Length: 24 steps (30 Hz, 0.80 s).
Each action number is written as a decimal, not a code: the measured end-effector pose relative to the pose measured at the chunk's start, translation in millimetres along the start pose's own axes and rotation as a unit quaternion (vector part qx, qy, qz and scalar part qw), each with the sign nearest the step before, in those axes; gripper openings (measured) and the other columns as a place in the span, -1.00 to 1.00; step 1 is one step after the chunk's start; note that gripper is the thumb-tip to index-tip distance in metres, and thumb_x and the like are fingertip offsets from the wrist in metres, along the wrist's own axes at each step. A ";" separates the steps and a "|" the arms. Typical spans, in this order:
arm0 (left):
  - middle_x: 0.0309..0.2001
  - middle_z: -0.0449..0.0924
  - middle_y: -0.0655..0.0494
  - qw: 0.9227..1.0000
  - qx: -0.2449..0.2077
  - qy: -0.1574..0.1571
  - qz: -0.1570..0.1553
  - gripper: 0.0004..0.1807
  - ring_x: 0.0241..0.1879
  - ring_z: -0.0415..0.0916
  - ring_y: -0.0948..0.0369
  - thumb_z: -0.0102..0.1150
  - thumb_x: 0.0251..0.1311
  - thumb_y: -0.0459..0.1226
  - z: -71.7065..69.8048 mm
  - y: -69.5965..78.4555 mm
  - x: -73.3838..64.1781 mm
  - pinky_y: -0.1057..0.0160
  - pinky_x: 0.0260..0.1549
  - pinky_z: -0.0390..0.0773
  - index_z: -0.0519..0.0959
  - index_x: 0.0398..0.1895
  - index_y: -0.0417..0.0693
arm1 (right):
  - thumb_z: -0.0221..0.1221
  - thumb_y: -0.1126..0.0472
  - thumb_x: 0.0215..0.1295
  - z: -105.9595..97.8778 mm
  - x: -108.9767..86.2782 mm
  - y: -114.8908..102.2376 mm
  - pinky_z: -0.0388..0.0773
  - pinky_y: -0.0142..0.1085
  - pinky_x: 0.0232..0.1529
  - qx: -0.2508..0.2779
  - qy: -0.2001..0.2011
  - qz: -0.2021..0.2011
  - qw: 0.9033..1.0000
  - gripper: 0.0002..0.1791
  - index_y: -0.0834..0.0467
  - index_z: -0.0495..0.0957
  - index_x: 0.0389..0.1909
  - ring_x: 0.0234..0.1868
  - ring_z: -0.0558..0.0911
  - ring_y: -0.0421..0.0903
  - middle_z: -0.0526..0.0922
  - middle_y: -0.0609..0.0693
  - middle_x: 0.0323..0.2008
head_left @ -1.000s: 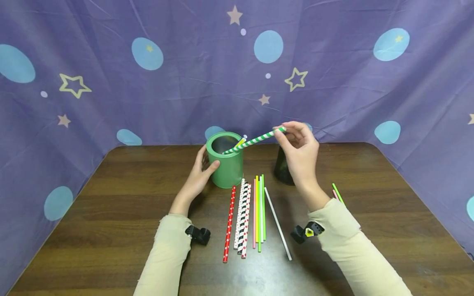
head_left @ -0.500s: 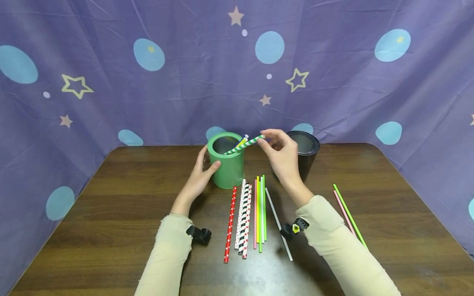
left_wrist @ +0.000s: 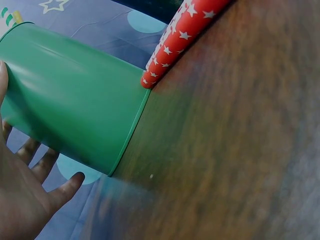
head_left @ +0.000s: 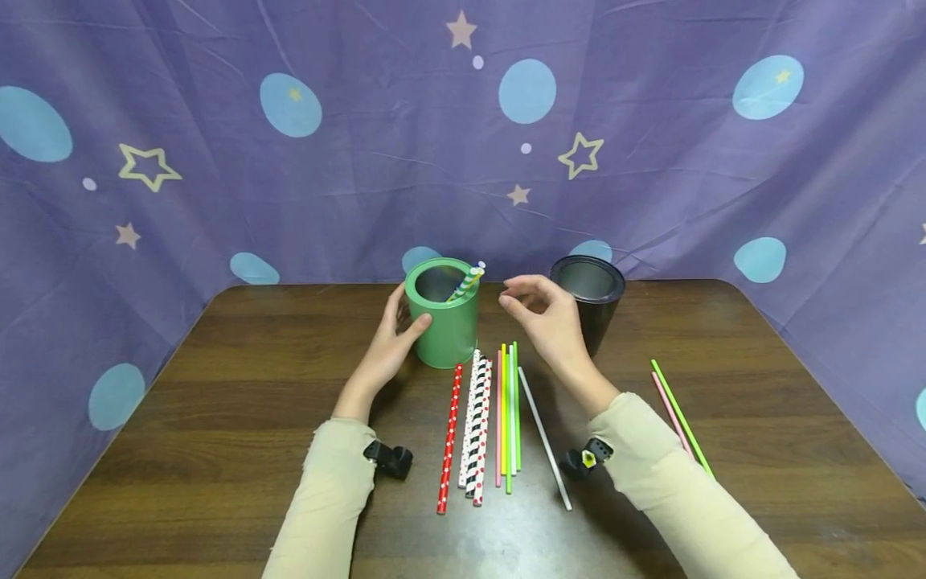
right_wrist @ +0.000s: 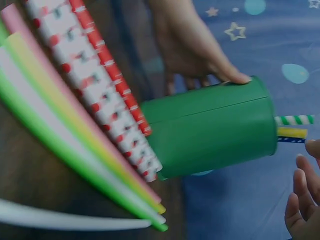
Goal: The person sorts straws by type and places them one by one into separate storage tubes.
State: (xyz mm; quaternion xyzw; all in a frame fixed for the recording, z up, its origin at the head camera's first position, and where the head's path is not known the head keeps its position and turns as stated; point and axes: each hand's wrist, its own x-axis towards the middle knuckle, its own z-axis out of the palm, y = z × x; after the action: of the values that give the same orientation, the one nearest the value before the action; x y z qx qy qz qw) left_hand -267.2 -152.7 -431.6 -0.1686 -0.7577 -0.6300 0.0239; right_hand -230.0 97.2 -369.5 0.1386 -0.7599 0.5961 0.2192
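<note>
My left hand holds the green can by its left side, thumb on the front and fingers round the back. Several straws stand in the can, leaning on its right rim: a green-and-white striped straw, a yellow straw and a dark blue one with white dots. Just right of the can, my right hand is raised with loosely curved fingers and nothing between thumb and fingertips. Behind it stands a black can, partly hidden by the hand.
In front of the green can lie a red white-starred straw, several patterned white straws, several thin coloured straws and a lone white straw. Thin green and pink straws lie by my right sleeve. A purple curtain hangs behind the table.
My right hand has moved left to the green can and let go of the green-striped straw, which now stands inside. The hand has drawn slightly down. My left hand has stayed on the can.
</note>
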 end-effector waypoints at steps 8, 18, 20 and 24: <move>0.51 -0.05 -0.29 1.000 0.007 -0.008 -0.013 -0.24 0.48 -0.06 -0.15 0.00 0.46 -0.32 2.0 30.9 -10.4 -0.13 0.44 0.00 -0.13 0.58 -0.16 | 0.39 0.34 0.16 2.1 -16.6 23.9 0.46 -0.41 -0.42 -0.089 -0.091 0.039 0.991 -0.78 0.27 0.68 -0.17 -0.44 0.56 -0.15 0.73 0.06 -0.33; 0.51 -0.06 -0.27 1.000 0.005 -0.008 -0.010 -0.23 0.48 -0.06 -0.15 0.02 0.45 -0.33 2.5 32.6 -12.0 -0.13 0.44 0.00 -0.13 0.58 -0.15 | 0.44 0.27 0.11 4.6 -26.1 47.6 0.43 -0.30 -0.39 -0.165 -0.192 0.066 0.965 -0.73 0.23 0.70 -0.15 -0.41 0.51 -0.08 0.70 0.02 -0.30; 0.52 -0.07 -0.27 1.000 0.006 -0.007 -0.008 -0.23 0.48 -0.06 -0.16 0.02 0.44 -0.33 2.6 32.2 -11.8 -0.14 0.43 0.00 -0.14 0.58 -0.15 | 0.45 0.27 0.09 4.6 -27.4 52.1 0.43 -0.28 -0.37 -0.180 -0.213 0.060 0.958 -0.70 0.23 0.70 -0.14 -0.39 0.51 -0.05 0.67 0.05 -0.30; 0.53 -0.11 -0.25 1.000 0.009 -0.007 -0.005 -0.22 0.47 -0.05 -0.18 0.02 0.44 -0.35 2.6 31.4 -11.5 -0.16 0.42 0.01 -0.15 0.58 -0.15 | 0.49 0.22 0.05 5.8 -28.9 60.2 0.44 -0.27 -0.31 -0.199 -0.237 0.053 0.950 -0.65 0.24 0.70 -0.14 -0.34 0.51 -0.03 0.63 0.06 -0.32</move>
State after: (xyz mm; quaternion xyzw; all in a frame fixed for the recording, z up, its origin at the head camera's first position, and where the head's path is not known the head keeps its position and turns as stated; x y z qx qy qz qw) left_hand -246.9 -148.1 -405.2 -0.1689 -0.7647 -0.6217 0.0168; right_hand -234.3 105.3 -436.0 0.1890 -0.8994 0.3933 0.0247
